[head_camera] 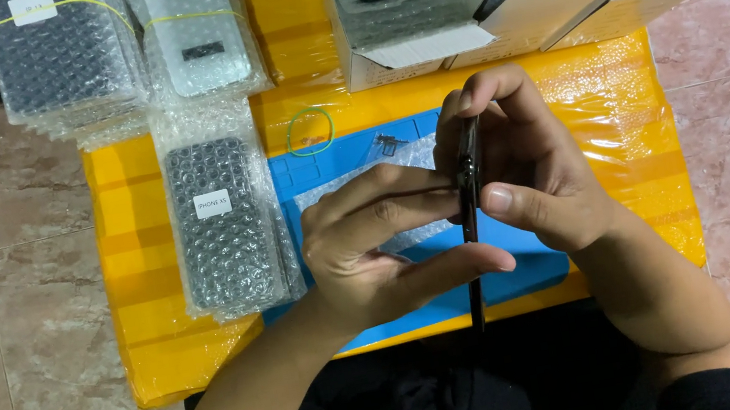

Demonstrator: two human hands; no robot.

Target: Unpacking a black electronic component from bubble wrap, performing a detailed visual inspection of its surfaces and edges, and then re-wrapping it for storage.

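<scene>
Both hands are meeting over the middle of a blue work mat (510, 275), which is lying on a yellow plastic-wrapped low table (138, 268). The right hand (539, 174) is grasping a thin black phone part (471, 204) edge-on to the camera, thumb on its near side and fingers curling over its far edge. The left hand (381, 246) is pressing against the part's left face, fingertips reaching across to it and thumb extending beneath. The part is standing upright between the two hands, its lower end pointing toward the near edge of the mat. To the left, a bubble-wrapped phone panel (218, 222) is lying on the table. A green rubber band (310, 132) is lying just beyond the mat's far edge, and white boxes (491, 17) are sitting farther back.
</scene>
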